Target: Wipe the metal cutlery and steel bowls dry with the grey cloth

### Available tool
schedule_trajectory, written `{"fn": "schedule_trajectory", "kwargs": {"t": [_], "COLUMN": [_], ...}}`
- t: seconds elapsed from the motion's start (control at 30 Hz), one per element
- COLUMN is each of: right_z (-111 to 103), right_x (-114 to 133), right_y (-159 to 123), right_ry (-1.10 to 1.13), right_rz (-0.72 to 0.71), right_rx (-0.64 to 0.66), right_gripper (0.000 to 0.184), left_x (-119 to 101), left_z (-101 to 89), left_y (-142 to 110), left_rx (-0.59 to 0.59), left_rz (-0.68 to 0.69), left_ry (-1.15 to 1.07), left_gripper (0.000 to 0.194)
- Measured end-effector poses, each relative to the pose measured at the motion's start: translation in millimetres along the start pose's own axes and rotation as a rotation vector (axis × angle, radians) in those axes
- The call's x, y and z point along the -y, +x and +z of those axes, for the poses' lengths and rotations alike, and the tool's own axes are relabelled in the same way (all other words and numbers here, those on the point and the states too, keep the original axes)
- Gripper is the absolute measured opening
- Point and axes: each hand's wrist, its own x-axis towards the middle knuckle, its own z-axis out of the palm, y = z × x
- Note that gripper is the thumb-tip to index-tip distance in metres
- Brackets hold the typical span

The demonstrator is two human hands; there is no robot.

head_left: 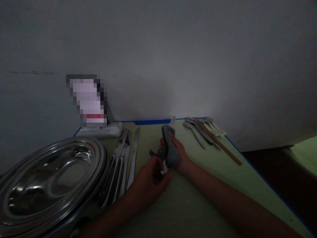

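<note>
My right hand (180, 150) is wrapped round a folded grey checked cloth (170, 150), which covers the middle of a table knife (173, 121). The blade tip sticks out beyond the far end of the cloth, and a bit of pale metal shows at its near end. At that near end my left hand (153, 177) has its fingers curled around the knife's handle end. A corner of the cloth hangs toward the left. Several table knives (133, 158) lie side by side to the left of my hands.
Stacked oval metal platters (99, 155) fill the table's left side. Behind them a blurred-out screen (88, 99) stands on a white base (109, 129). Spoons (195, 132), brown chopsticks (223, 145) and white-handled cutlery (218, 129) lie at the far right. A wall rises behind the table.
</note>
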Motion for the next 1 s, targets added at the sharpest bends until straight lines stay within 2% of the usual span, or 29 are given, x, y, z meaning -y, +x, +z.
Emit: {"fn": "schedule_trajectory", "kwargs": {"t": [0.07,0.17,0.27,0.33,0.47,0.67,0.73,0.87,1.0], "right_z": [2,5,5,4,5,7,4,-7,-16], "right_x": [0,1,0,-1,-1,7,11,22,25], "right_y": [-2,-6,-9,-11,-10,-4,-1,9,18], "right_ry": [0.024,0.027,-0.108,-0.192,-0.124,0.171,0.221,0.23,0.17], "right_rz": [-0.014,-0.049,-0.111,-0.137,-0.033,0.173,0.187,0.146,0.102], "right_rx": [-0.06,-0.031,0.018,0.047,0.066,0.016,0.008,-0.091,-0.043], "right_gripper": [0.033,0.033,0.035,0.035,0.03,0.027,0.023,0.017,0.017], "left_x": [0,-2,-5,-6,-3,-2,-2,0,0], "left_z": [0.8,0.7,0.4,0.8,2.2,1.4,1.2,1.5,1.2], "left_y": [1,4,4,4,1,-1,-1,-1,-1], "left_rx": [-0.052,-0.079,-0.111,-0.11,-0.07,-0.057,-0.044,-0.038,0.01], "left_rz": [-0.074,-0.176,-0.223,-0.233,-0.194,-0.169,-0.161,-0.129,-0.089], "left_ry": [-0.138,-0.237,-0.234,-0.242,-0.289,-0.301,-0.313,-0.279,-0.314], "left_gripper": [0.027,0.039,0.041,0.034,0.019,0.015,0.014,0.012,0.011]}}
